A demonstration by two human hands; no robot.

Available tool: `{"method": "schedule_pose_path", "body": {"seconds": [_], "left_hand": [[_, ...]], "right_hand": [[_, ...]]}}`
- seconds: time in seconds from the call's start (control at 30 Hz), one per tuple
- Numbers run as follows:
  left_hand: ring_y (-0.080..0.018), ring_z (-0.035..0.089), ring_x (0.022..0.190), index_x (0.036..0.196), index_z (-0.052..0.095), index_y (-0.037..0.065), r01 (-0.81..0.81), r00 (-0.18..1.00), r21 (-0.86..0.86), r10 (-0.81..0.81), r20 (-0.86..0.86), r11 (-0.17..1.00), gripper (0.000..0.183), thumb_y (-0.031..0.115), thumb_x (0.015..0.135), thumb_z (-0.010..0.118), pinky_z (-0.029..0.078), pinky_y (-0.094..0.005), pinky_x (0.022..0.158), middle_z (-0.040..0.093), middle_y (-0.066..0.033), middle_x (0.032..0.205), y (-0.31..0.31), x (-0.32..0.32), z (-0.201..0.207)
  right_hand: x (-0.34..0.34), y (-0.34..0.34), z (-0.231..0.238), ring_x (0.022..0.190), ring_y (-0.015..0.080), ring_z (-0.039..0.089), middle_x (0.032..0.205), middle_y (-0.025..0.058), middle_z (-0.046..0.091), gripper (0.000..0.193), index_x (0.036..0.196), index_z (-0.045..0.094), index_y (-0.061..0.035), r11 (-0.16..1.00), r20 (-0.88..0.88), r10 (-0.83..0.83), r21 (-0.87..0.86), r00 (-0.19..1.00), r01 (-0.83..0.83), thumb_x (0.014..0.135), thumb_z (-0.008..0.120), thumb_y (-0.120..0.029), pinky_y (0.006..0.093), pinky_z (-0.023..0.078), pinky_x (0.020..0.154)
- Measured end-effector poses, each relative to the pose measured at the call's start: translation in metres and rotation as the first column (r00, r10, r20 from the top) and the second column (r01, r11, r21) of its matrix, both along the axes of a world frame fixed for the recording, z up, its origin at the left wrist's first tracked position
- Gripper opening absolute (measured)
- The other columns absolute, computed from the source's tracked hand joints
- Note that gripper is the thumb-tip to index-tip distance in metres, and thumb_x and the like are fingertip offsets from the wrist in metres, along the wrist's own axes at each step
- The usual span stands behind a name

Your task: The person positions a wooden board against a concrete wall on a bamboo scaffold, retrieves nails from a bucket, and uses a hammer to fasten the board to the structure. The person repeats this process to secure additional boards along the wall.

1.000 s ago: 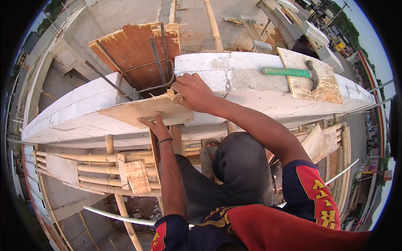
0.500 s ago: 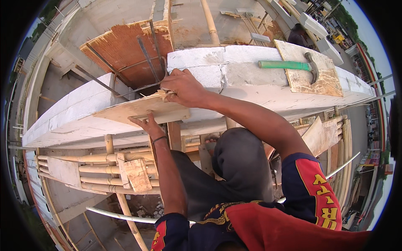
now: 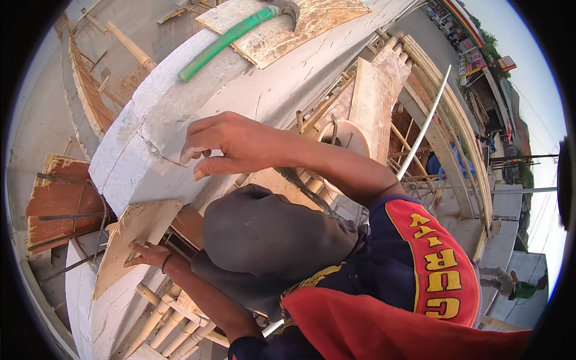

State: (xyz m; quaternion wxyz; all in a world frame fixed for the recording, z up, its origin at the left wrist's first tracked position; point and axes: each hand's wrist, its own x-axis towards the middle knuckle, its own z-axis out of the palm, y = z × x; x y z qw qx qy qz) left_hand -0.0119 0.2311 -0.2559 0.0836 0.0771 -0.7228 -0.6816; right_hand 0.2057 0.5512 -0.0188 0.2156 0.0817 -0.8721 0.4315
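A thin plywood panel (image 3: 141, 231) stands against the side of the white block wall (image 3: 123, 153), next to a gap with rods in it. My left hand (image 3: 149, 255) presses on the panel's face with its fingers spread. Over the wall's near edge my right hand (image 3: 222, 144) hovers, fingers loosely bent and apart, with nothing visible in it. Beyond it, a claw hammer with a green handle (image 3: 225, 45) lies on the wall top, its head resting on a stained plywood piece (image 3: 318, 24).
A reddish-brown board (image 3: 63, 198) with metal rods stands at the gap's far side. Bamboo poles (image 3: 165, 327) run below the wall at left, and more bamboo (image 3: 456, 132) at right. A white pipe (image 3: 425, 123) slants beside me. Far right, a person (image 3: 522, 288) is partly visible.
The view has swung right toward the hammer. My right hand has let go of the plywood panel's upper edge and moved right along the wall. My left hand stays on the panel.
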Motion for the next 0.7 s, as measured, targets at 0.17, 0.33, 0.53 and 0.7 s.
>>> {"method": "schedule_pose_path", "body": {"seconds": [0.17, 0.33, 0.53, 0.7], "left_hand": [[-0.0315, 0.041, 0.13, 0.15, -0.023, 0.02, -0.045, 0.995, 0.189, 0.027, 0.097, 0.981, 0.109, 0.041, 0.089, 0.065, 0.038, -0.0488, 0.108, 0.019, -0.0173, 0.154, 0.002, 0.002, 0.01], [-0.0332, 0.038, 0.133, 0.148, -0.026, 0.02, -0.016, 0.994, 0.149, -0.001, 0.112, 0.989, 0.11, 0.043, 0.089, 0.065, 0.037, -0.0503, 0.109, 0.018, -0.0177, 0.154, 0.005, 0.006, 0.022], [-0.0331, 0.034, 0.135, 0.146, -0.03, 0.023, 0.026, 0.993, 0.113, -0.038, 0.109, 0.993, 0.107, 0.042, 0.091, 0.06, 0.035, -0.0522, 0.11, 0.018, -0.0149, 0.154, 0.0, 0.002, 0.016], [-0.0381, 0.023, 0.14, 0.146, -0.03, 0.023, 0.016, 0.991, 0.065, -0.025, 0.132, 0.998, 0.11, 0.045, 0.089, 0.061, 0.028, -0.0509, 0.114, 0.018, -0.0143, 0.155, -0.002, 0.003, 0.019]], "right_hand": [[0.164, 0.086, -0.043, 0.069, 0.0237, 0.064, 0.074, 0.0161, 0.065, 0.021, 0.087, 0.067, 0.0028, 0.852, 0.608, -0.513, 0.273, 0.606, 0.447, 0.086, 0.065, -0.018, 0.0356, 0.048, 0.063], [0.271, 0.094, -0.182, 0.079, 0.0397, 0.065, 0.081, 0.0235, 0.066, 0.026, 0.081, 0.068, 0.0007, 0.62, 0.684, -0.724, 0.589, 0.089, 0.518, 0.085, 0.054, -0.02, 0.0468, 0.05, 0.075], [0.293, 0.068, -0.333, 0.08, 0.0435, 0.065, 0.08, 0.026, 0.066, 0.027, 0.078, 0.067, 0.0016, 0.366, 0.624, -0.777, 0.344, 0.081, 0.865, 0.087, 0.053, -0.02, 0.0522, 0.051, 0.074], [0.266, 0.075, -0.395, 0.079, 0.0429, 0.065, 0.08, 0.0269, 0.065, 0.03, 0.074, 0.065, 0.0037, 0.255, 0.596, -0.803, 0.319, 0.016, 0.913, 0.088, 0.053, -0.02, 0.0513, 0.052, 0.072]]}}
